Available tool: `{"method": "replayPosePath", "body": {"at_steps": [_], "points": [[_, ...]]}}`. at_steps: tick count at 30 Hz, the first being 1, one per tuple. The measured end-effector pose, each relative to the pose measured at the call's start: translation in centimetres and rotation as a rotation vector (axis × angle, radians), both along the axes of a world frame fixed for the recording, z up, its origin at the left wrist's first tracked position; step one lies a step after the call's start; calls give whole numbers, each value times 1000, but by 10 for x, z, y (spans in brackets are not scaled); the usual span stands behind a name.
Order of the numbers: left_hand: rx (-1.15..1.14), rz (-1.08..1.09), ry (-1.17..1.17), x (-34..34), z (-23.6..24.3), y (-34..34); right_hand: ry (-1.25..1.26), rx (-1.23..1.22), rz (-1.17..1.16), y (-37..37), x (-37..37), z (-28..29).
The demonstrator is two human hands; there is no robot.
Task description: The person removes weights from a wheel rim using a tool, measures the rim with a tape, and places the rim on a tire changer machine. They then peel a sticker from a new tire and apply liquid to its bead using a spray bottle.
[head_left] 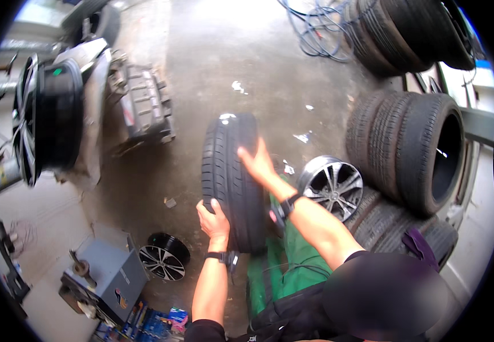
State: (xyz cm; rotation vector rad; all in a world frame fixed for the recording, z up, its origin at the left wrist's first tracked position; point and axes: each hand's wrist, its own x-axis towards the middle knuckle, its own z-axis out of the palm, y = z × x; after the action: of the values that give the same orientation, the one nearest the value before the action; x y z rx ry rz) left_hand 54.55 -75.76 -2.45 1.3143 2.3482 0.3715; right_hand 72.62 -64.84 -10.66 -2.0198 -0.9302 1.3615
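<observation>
A black tyre (230, 188) stands on its tread in front of me, its grooved face turned up toward me. My left hand (214, 221) holds its left edge low down, thumb on the tread. On the opposite side my right hand (257, 162) grips the upper right edge, thumb pointing across the tread; its other fingers are partly hidden. Each wrist carries a dark strap with a small device. Just right of my right forearm lies a silver spoked wheel rim (332, 187).
Stacked tyres (406, 145) line the right side, with more tyres (401, 34) behind. A grey machine (110, 279) and a black-and-silver rim (164, 259) are at lower left. Another rim (47, 117) is mounted on a machine at far left. A blue hose (321, 34) lies coiled on the floor.
</observation>
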Motion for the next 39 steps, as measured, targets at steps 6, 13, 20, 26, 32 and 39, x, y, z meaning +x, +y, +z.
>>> {"method": "replayPosePath", "body": {"at_steps": [6, 13, 20, 26, 32, 39], "points": [[-207, 60, 126, 23, -4, 135, 16, -117, -85, -58, -25, 83], [-174, -52, -433, -25, -4, 228, 16, -323, -63, 117, -24, 91], [-57, -20, -129, -7, -18, 227, -63, -139, -132, 139, -15, 103], [-147, -60, 27, 46, -21, 310, -377, -42, -308, 84, -17, 83], [-217, -199, -106, 17, -37, 357, -381, -107, -395, 124, -26, 97], [-166, -77, -8, 54, -13, 309, -288, -147, -417, 138, 5, 111]]}}
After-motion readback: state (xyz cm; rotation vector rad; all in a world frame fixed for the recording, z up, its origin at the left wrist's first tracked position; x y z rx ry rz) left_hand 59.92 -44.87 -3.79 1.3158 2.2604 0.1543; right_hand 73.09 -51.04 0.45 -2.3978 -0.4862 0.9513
